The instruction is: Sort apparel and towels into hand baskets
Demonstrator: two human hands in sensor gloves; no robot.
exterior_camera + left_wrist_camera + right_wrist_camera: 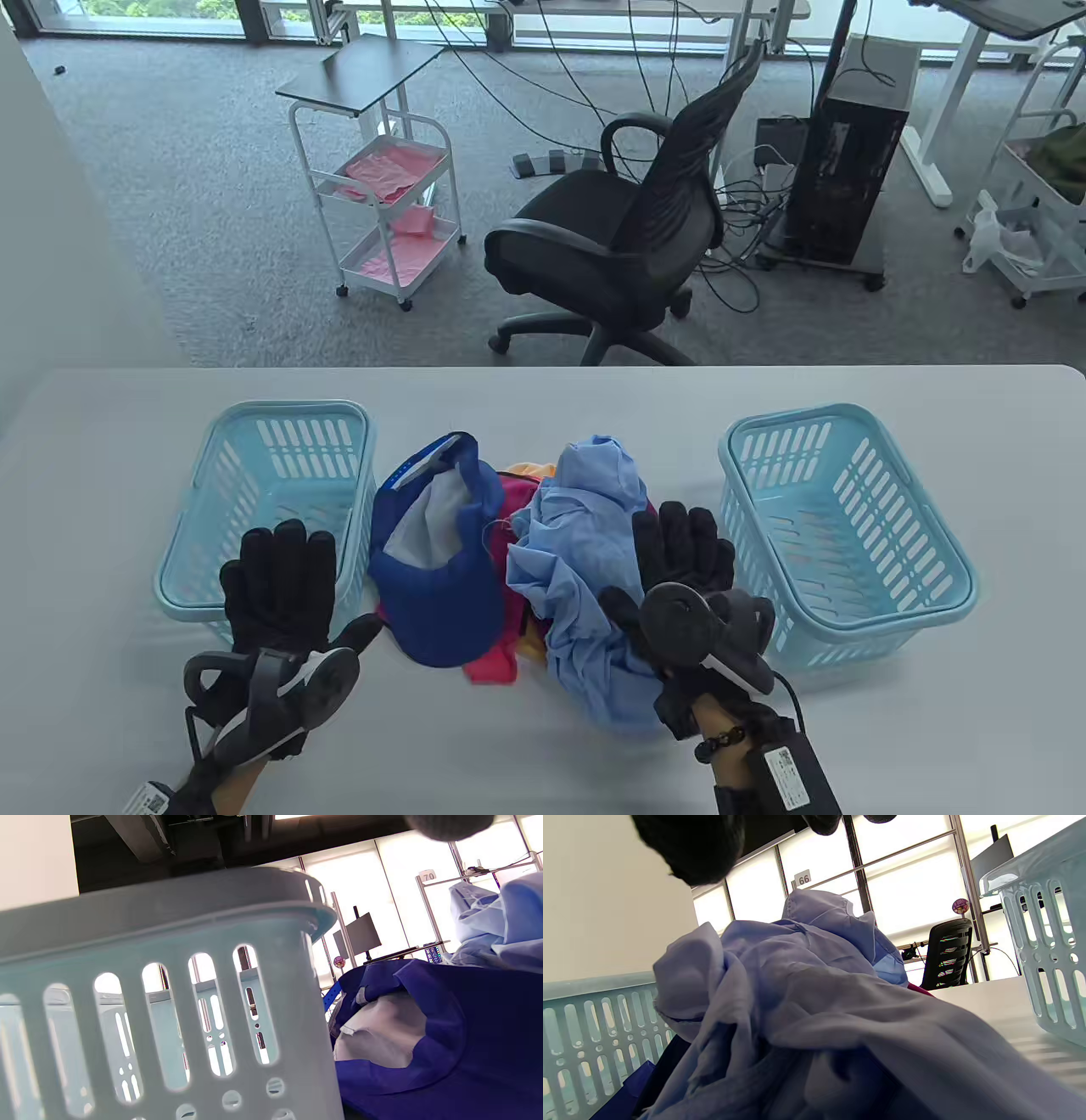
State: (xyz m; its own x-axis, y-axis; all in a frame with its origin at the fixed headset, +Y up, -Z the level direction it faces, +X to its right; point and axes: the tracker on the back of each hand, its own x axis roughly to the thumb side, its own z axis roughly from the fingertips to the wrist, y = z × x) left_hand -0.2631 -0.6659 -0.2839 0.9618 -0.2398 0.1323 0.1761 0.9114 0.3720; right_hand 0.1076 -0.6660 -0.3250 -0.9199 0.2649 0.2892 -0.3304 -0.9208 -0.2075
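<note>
A pile of clothes lies at the table's middle: a dark blue cap-like garment with a white lining [441, 586], a crumpled light blue shirt [577, 560], and pink and orange cloth [492, 666] beneath. An empty light blue basket [280, 509] stands left of the pile, another [840, 535] right of it. My left hand [280, 586] is spread open and empty over the left basket's near rim. My right hand [679, 552] is spread open over the shirt's right side. The left wrist view shows the basket wall [169, 984] and the blue garment [466, 1035]. The right wrist view shows the shirt [814, 997].
The white table [543, 390] ends just behind the baskets. Beyond it stand a black office chair [619, 238], a white trolley [382, 204] with pink cloth, and a computer tower [840, 170] with cables on the carpet.
</note>
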